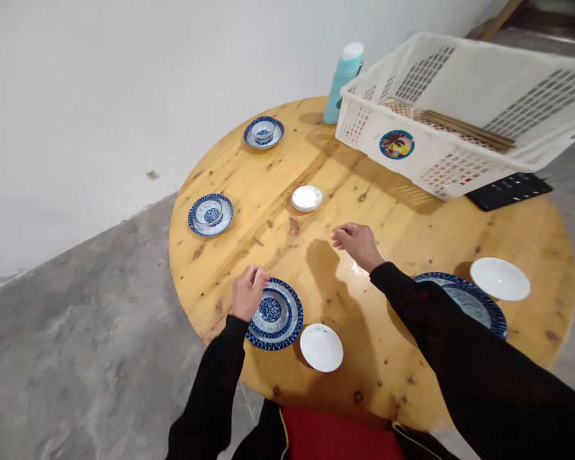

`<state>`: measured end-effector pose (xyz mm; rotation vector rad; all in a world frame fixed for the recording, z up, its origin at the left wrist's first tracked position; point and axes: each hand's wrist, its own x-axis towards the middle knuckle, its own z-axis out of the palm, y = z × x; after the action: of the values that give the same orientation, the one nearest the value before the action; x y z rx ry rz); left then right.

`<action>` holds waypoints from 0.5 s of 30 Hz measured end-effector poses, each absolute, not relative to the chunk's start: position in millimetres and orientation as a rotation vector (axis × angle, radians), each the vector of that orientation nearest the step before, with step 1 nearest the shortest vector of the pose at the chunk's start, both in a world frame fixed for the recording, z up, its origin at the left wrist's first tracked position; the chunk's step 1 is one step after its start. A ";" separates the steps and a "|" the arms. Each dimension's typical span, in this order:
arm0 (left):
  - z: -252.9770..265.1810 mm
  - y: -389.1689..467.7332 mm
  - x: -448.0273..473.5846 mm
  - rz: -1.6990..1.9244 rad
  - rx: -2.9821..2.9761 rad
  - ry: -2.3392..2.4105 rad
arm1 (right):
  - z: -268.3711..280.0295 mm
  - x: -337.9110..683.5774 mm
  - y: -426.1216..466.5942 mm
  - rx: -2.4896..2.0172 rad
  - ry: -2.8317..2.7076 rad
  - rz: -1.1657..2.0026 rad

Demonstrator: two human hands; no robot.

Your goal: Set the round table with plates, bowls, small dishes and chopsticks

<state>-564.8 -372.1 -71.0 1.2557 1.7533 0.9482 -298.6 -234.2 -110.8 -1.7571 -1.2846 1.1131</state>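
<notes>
My left hand (249,292) is loosely closed over the upper left rim of a blue-and-white patterned plate (293,335); whether it touches the rim I cannot tell. Centred on that plate is a smaller matching dish (271,310). A white bowl (321,347) stands just right of this setting. Above the middle of the table, my right hand (358,245) has its fingers curled in, with no object showing in them. Nearest to it, up and to the left, lies a short stack of small white dishes (307,198).
On the round wooden table (249,217) are two more patterned plates (229,215) with glass bowls, at the left and back. Behind the right arm are a large plate (498,319) and a white bowl (499,278). A white basket (441,160) holds chopsticks (467,130) beside a turquoise bottle (340,86).
</notes>
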 end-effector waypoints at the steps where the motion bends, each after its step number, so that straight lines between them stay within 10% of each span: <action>1: -72.1 -351.0 -566.0 0.903 1.317 1.747 | -111.3 -301.2 -221.6 -1.760 -1.257 1.116; 15: -110.6 -226.4 -527.4 0.662 1.436 1.740 | -144.2 -334.1 -117.7 -1.912 -1.231 1.030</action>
<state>-527.4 -226.4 -110.6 1.4356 1.7403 0.6617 -334.1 -117.7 -144.2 -1.9118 -1.2310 1.0297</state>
